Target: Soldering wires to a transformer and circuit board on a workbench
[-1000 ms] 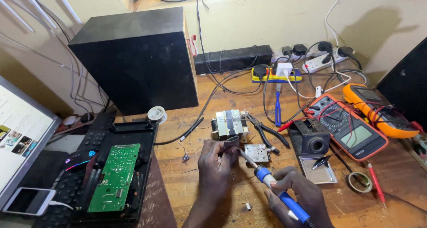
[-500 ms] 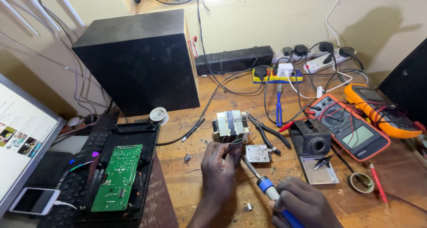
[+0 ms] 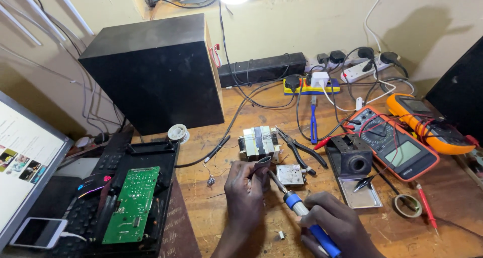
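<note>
On wooden bench (image 3: 251, 228), soldering iron (image 3: 297, 207) sits between hands.

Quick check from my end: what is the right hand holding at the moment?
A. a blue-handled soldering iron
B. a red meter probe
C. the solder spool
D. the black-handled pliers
A: the right hand grips the blue-handled soldering iron, its tip angled up toward the left hand near the transformer.

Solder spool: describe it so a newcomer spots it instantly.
Start at the big black speaker box at the back left of the wooden bench. Just below its front bottom corner sits the solder spool: small, round, pale, unlike the dark keyboard tray beside it.
</note>
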